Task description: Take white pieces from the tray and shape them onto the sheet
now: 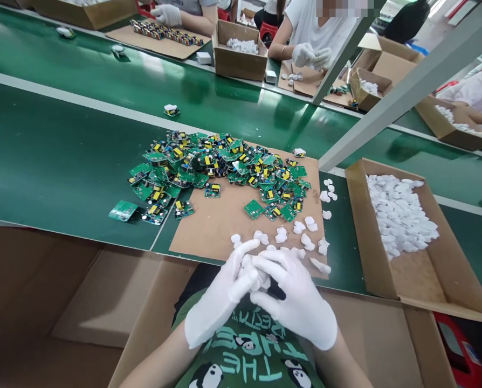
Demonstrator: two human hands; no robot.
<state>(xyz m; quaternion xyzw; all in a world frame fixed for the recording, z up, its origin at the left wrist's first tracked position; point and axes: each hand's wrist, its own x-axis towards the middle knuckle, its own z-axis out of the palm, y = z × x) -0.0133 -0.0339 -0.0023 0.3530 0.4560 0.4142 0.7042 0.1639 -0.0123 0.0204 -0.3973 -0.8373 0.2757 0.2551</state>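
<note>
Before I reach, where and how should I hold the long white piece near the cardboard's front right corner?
Probably with the right hand, from above: pinch the long white piece across its middle, because it is slim and lies apart from its neighbours.

Head view, single: worn at head height, facing forward and down; left hand [227,293] and right hand [300,293] close, lower centre; green workbench [63,148] farther, mid-frame, slanting down rightward; co-workers [311,29] farthest, along upper edge.
</note>
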